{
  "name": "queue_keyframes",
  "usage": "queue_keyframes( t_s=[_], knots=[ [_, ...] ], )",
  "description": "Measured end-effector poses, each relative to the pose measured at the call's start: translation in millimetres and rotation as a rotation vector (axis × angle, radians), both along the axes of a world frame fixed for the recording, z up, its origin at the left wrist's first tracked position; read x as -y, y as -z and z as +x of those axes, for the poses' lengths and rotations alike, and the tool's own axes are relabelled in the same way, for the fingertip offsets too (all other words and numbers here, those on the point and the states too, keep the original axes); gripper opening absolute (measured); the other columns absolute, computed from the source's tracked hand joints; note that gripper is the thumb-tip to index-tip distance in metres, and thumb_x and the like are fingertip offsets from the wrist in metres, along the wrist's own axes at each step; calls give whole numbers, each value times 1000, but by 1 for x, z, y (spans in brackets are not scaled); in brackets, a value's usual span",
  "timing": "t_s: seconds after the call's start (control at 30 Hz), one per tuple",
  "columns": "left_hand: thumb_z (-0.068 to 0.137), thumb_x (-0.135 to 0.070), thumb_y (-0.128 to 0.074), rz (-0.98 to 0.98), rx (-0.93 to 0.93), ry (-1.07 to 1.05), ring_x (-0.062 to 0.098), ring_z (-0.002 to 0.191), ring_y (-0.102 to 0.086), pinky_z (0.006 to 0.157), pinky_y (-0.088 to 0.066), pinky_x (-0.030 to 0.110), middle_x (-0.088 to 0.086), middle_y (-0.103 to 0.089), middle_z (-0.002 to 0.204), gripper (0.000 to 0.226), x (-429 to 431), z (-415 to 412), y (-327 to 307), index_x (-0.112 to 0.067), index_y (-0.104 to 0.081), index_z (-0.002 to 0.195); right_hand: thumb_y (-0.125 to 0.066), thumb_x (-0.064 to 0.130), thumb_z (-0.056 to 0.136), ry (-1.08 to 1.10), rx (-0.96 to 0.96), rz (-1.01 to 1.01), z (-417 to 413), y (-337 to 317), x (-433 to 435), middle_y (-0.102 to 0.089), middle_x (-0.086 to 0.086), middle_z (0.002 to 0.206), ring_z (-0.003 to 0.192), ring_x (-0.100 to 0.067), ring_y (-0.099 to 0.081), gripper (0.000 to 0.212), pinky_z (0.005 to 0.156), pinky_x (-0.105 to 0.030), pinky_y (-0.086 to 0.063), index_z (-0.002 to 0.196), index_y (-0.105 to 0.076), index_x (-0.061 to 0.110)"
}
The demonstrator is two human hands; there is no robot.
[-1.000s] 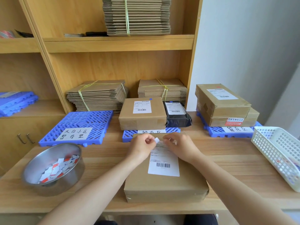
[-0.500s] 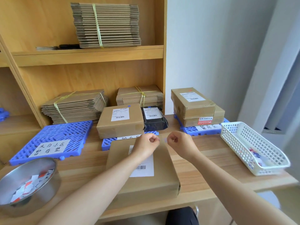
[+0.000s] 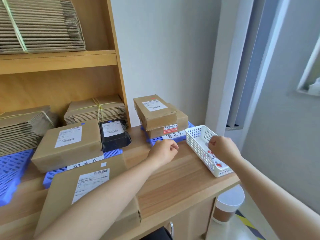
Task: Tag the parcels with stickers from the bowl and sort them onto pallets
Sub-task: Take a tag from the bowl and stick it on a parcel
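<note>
A brown parcel (image 3: pixel 60 196) with a white shipping label lies on the wooden desk in front of me, and a small white sticker (image 3: pixel 103 164) sits on its far end. My left hand (image 3: pixel 164 151) hovers curled above the desk, right of the parcel, and nothing shows in it. My right hand (image 3: pixel 222 148) hangs over the white basket (image 3: pixel 195 142) with its fingers curled; whatever lies between them is hidden. The sticker bowl is out of view.
The middle blue pallet (image 3: pixel 113 152) carries a brown box (image 3: pixel 69 149) and a black bag (image 3: pixel 115 137). Two stacked boxes (image 3: pixel 155 116) stand on the right pallet (image 3: pixel 155 141). A left pallet (image 3: pixel 10 170), tied cardboard bundles (image 3: pixel 97 110) and a floor cup (image 3: pixel 228 205) are nearby.
My view has swung to the right and the bowl has left the frame. Both hands left the parcel's label; my right hand moved over the basket and the left followed partway.
</note>
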State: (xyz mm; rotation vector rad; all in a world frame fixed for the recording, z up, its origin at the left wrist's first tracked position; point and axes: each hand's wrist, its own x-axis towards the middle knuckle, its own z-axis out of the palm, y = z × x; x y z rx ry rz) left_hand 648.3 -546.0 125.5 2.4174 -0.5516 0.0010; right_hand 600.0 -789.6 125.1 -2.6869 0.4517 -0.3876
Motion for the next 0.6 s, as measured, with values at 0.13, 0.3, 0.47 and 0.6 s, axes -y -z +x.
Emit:
queue_keyframes(
  t_s=[0.13,0.3,0.47,0.6],
  knots=[
    [88,-22,-53,69,1,36,13,96,-66,89,-54,36,-14,-72,88,21,27,1,2,-29,-72,95,-52,8,84,3,-94,-47,-2,12,26,-63,-3,68,65,-29,-59,24,55,-33,-48,65,-64,16],
    [88,-25,-54,120,9,23,15,99,-64,90,-54,36,-16,-65,85,19,23,-1,4,-33,-70,93,-53,8,81,-11,-112,-92,3,19,29,-70,0,76,66,-25,-64,24,55,-33,-55,69,-70,19],
    [90,-23,-51,130,27,-15,16,101,-64,92,-53,36,-10,-72,102,23,-10,-9,-4,-30,-72,97,-52,11,87,-22,-114,-84,0,12,10,-63,1,80,69,-25,-59,24,57,-28,-46,79,-70,26],
    [91,-24,-50,131,30,-63,18,102,-63,90,-53,36,-8,-72,104,25,-40,-24,-14,-30,-73,99,-53,20,86,-97,-61,-99,3,10,-17,-68,2,79,74,-26,-63,17,66,-35,-56,77,-68,22]
  ],
)
